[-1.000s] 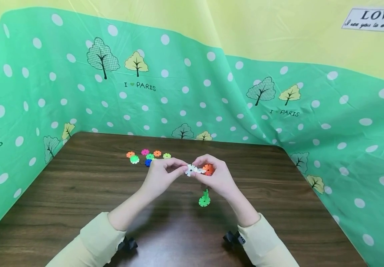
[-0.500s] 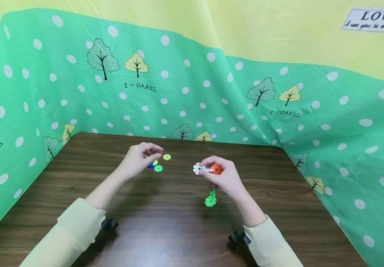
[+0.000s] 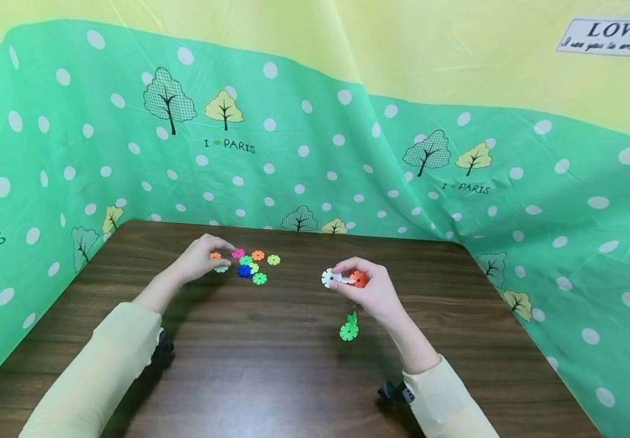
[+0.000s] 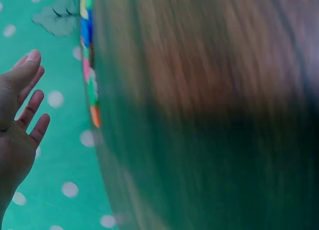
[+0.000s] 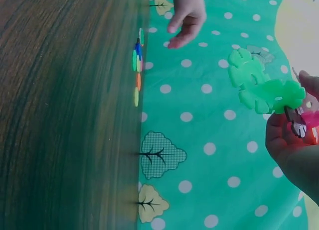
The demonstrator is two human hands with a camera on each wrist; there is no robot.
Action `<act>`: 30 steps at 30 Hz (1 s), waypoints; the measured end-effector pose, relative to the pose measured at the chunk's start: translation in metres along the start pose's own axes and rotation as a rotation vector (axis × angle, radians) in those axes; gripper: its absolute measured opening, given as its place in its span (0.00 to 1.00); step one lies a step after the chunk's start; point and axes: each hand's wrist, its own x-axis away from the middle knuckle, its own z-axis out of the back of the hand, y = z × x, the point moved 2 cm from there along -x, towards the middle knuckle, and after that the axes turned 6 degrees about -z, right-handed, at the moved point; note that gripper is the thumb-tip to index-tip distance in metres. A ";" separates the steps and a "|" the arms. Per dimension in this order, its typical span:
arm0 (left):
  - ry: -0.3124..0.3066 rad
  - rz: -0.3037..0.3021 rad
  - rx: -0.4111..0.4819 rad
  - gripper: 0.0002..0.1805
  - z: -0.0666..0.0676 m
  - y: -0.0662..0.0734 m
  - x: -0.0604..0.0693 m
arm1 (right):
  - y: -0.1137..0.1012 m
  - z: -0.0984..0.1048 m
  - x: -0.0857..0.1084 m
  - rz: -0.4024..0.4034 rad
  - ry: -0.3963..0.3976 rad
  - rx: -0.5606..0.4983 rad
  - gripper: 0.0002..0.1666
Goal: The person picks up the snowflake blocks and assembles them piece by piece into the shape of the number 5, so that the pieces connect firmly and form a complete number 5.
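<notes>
My right hand (image 3: pixel 372 289) pinches a chain of linked plastic snowflake discs above the table. A white disc (image 3: pixel 328 278) sticks out at its fingertips, an orange disc (image 3: pixel 357 278) shows behind the fingers, and a green disc (image 3: pixel 349 331) hangs below. The right wrist view shows two joined green discs (image 5: pixel 244 75), a pink disc (image 5: pixel 311 119) and a dark piece; the hand hides part of the chain. Over the left end of the loose discs hovers my left hand (image 3: pixel 200 258), fingers extended and apart, nothing seen between them. A pale disc (image 3: pixel 221 269) lies partly hidden beneath it.
Loose discs lie in a group on the dark wooden table (image 3: pixel 271 353), among them a blue disc (image 3: pixel 245 271), a pink disc (image 3: pixel 238 253) and a yellow-green disc (image 3: pixel 273 260). A green dotted curtain (image 3: pixel 304 164) stands behind the table.
My left hand has let go of the white disc and moved left to the loose discs, uncovering several. The right hand has shifted slightly right with the chain.
</notes>
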 end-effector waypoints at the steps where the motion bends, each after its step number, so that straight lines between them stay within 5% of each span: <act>1: -0.007 0.004 -0.012 0.17 0.000 -0.005 0.001 | 0.002 0.000 0.000 -0.009 -0.001 -0.001 0.11; 13: -0.097 0.059 -0.109 0.16 -0.009 -0.037 0.007 | 0.006 -0.001 -0.002 0.000 -0.026 -0.019 0.12; 22: -0.098 0.076 -0.083 0.15 -0.011 -0.032 0.007 | 0.003 -0.004 -0.003 -0.003 -0.036 -0.025 0.12; 30: 0.004 0.022 -0.034 0.14 -0.005 -0.021 0.004 | 0.000 -0.005 -0.003 -0.013 -0.038 -0.020 0.12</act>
